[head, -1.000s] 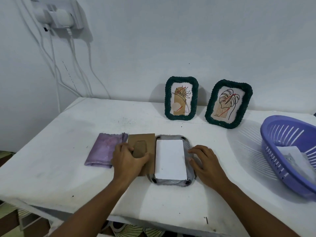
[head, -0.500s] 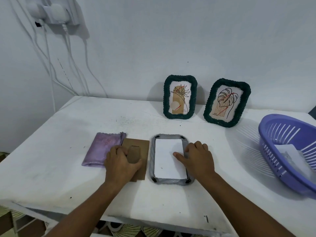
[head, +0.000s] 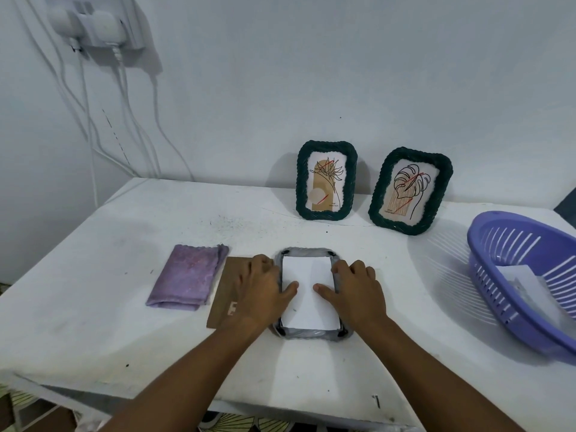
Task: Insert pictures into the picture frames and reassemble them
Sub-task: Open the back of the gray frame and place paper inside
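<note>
- L hand (head: 260,289) & R hand (head: 353,289): both flat, fingers relaxed, on either side of grey frame (head: 311,333); thumbs press on white picture back (head: 307,294) lying inside the frame, face-down on table (head: 93,322).
- Under/just left of L hand: brown backing board (head: 223,291), flat, touching frame's left edge.
- Further left of L hand: folded purple cloth (head: 187,275), beside the board.
- Beyond both hands, near wall: 2 green frames w/ leaf pictures, left one (head: 326,179) upright, right one (head: 410,190) tilted.
- Far right of R hand: purple basket (head: 498,244) w/ white papers inside.
</note>
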`<control>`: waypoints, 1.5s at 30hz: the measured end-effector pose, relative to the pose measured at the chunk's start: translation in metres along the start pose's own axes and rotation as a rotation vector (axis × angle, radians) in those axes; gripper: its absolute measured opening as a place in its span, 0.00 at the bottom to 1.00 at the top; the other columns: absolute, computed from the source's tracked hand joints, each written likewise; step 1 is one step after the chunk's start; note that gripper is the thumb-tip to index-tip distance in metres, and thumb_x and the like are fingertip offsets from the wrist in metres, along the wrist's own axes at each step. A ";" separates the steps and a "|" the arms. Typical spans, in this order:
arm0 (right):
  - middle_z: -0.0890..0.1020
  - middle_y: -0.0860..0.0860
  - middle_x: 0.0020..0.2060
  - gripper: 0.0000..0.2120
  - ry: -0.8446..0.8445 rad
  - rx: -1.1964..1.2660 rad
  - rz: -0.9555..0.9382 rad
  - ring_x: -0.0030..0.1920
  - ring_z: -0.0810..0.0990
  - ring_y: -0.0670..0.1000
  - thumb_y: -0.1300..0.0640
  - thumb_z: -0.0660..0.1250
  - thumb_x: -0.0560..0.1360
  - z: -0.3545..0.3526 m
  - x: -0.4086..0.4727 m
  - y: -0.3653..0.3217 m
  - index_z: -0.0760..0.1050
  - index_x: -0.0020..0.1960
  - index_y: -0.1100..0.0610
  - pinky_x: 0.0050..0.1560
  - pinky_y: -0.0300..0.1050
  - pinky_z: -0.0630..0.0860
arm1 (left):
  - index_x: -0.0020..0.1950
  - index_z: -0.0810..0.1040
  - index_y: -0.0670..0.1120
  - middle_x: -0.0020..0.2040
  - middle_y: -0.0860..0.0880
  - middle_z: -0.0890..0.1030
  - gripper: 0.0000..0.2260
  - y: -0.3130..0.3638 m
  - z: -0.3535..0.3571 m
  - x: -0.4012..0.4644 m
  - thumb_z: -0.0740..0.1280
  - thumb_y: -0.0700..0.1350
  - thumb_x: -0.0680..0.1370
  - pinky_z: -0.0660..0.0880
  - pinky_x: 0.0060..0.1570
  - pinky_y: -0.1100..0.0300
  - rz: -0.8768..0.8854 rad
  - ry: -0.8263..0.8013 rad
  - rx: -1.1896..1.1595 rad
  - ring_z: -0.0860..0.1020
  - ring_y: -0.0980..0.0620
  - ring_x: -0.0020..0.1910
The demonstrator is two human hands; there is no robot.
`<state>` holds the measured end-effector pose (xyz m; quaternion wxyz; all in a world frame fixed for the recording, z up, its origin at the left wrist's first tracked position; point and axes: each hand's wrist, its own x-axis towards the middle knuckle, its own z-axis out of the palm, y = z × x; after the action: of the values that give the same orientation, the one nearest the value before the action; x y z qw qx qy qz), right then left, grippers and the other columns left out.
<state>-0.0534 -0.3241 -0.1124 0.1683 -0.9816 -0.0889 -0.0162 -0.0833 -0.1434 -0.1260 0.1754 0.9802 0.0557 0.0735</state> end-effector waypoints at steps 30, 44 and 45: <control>0.71 0.51 0.55 0.27 -0.020 0.062 -0.007 0.57 0.68 0.52 0.33 0.60 0.73 0.005 -0.002 0.005 0.67 0.64 0.50 0.52 0.44 0.70 | 0.52 0.79 0.43 0.44 0.51 0.80 0.06 0.024 -0.022 -0.001 0.68 0.42 0.76 0.67 0.37 0.79 -0.191 0.070 -0.433 0.73 0.61 0.37; 0.77 0.49 0.39 0.11 -0.026 1.001 -0.011 0.40 0.75 0.45 0.60 0.69 0.74 -0.050 -0.007 0.048 0.79 0.53 0.47 0.42 0.35 0.72 | 0.50 0.82 0.52 0.48 0.51 0.81 0.09 0.050 -0.042 0.009 0.65 0.40 0.78 0.78 0.47 0.62 -0.132 -0.117 -1.063 0.78 0.53 0.48; 0.77 0.50 0.39 0.11 -0.021 1.042 0.010 0.40 0.74 0.46 0.61 0.69 0.74 -0.055 -0.006 0.052 0.79 0.53 0.48 0.41 0.36 0.72 | 0.51 0.83 0.52 0.50 0.49 0.81 0.09 0.055 -0.041 0.009 0.66 0.40 0.77 0.79 0.50 0.59 -0.134 -0.154 -1.103 0.79 0.51 0.50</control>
<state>-0.0503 -0.3918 -0.0775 0.6337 -0.7681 -0.0822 0.0407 -0.0760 -0.1799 -0.0678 0.6701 0.7399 0.0581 0.0086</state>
